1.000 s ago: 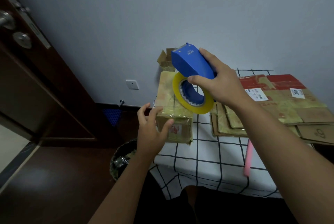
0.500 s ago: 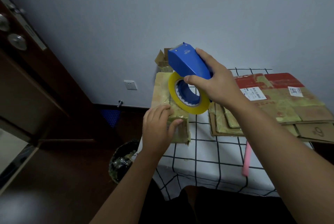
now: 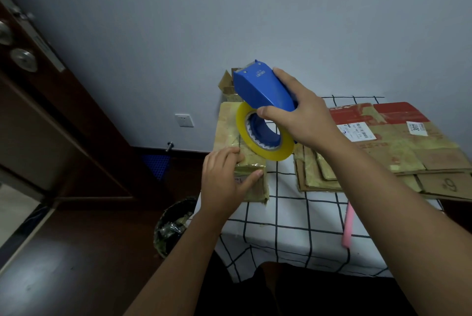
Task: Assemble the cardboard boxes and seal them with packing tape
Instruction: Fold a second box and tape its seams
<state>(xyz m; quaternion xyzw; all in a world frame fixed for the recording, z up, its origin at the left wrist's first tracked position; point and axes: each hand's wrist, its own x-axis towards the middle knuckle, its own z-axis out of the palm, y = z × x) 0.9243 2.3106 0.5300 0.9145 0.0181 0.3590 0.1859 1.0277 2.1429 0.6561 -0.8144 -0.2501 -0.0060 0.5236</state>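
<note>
A small assembled cardboard box (image 3: 228,126), covered in yellowish tape, stands at the left edge of the table. My left hand (image 3: 224,183) grips its near end, fingers on top and thumb across the front face. My right hand (image 3: 304,116) holds a blue tape dispenser (image 3: 263,88) with a yellow tape roll (image 3: 265,147), tilted just above the box's top.
A checked white tablecloth (image 3: 301,216) covers the table. Flattened cardboard boxes (image 3: 398,147) are stacked at the right. A pink stick (image 3: 348,226) lies near the front edge. A bin (image 3: 173,223) sits on the floor to the left, a dark door (image 3: 43,101) beyond it. Another small open box (image 3: 227,83) stands at the back.
My left hand closed down onto the box's near end, fingers going from spread in the air to lying on its top. The dispenser sank slightly toward the box.
</note>
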